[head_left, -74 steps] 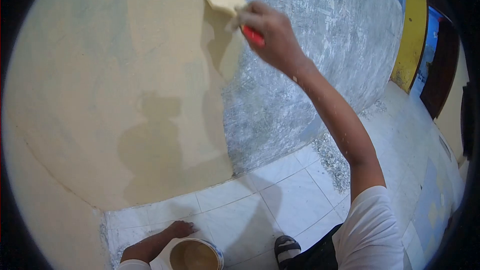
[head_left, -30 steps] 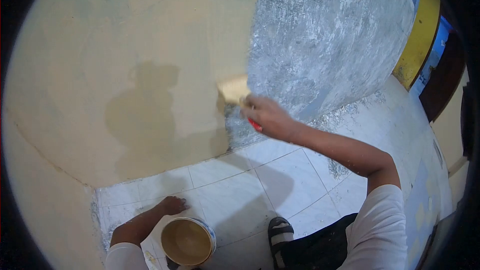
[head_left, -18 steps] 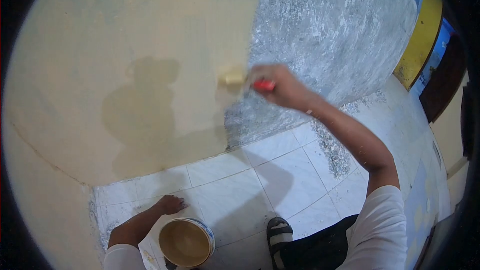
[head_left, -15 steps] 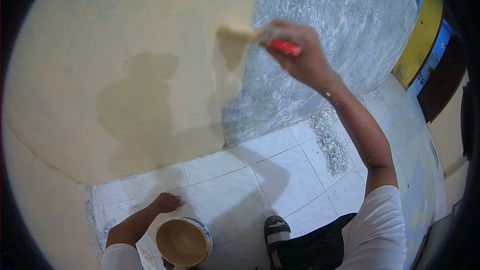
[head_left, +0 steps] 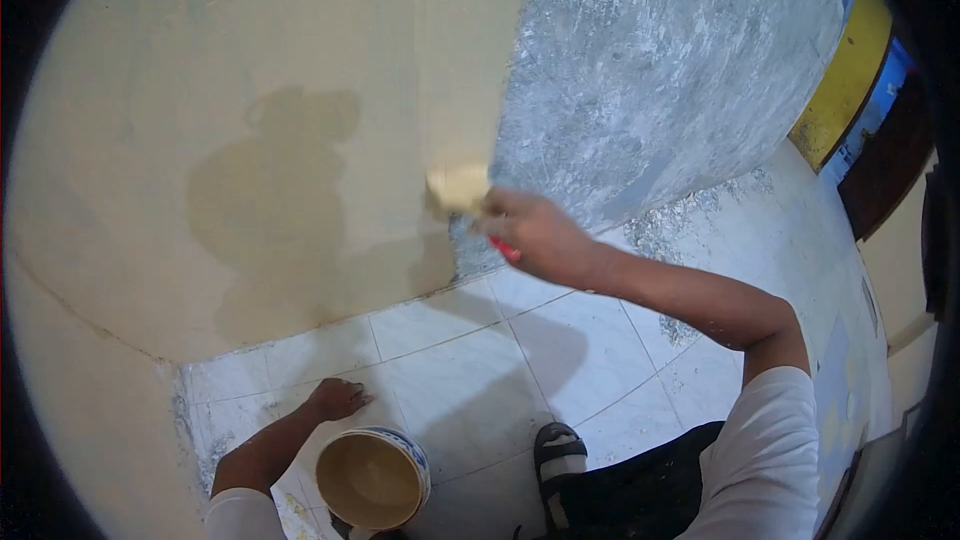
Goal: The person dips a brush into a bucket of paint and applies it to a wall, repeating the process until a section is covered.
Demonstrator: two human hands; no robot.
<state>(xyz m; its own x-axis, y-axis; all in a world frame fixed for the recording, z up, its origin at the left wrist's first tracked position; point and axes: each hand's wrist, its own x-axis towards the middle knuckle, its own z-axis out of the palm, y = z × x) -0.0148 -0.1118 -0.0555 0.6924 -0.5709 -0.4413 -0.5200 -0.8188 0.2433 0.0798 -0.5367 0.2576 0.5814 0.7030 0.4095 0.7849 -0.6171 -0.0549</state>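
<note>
My right hand (head_left: 540,240) is closed round a paintbrush (head_left: 458,188) with a wide pale head and a red handle end. The bristles lie against the wall, where the cream paint (head_left: 400,70) meets the bare grey surface (head_left: 640,80). Low on the left, my left hand (head_left: 340,400) hangs over the floor with its fingers curled and nothing visible in them. Just below that hand stands a bucket (head_left: 425,462) with a blue-and-white outside and cream-coloured paint on its inner wall.
White tiles (head_left: 460,370) cover the floor along the wall. Scraped flakes (head_left: 680,225) lie on the floor at the right, partly behind my right arm. My sandalled foot (head_left: 558,445) is right of the bucket. A yellow wall edge (head_left: 845,80) curves at the far right.
My right hand has swept the paintbrush down the wall from above to near its lower part. Fresh cream paint shows along the stroke. My left hand and the bucket have barely moved.
</note>
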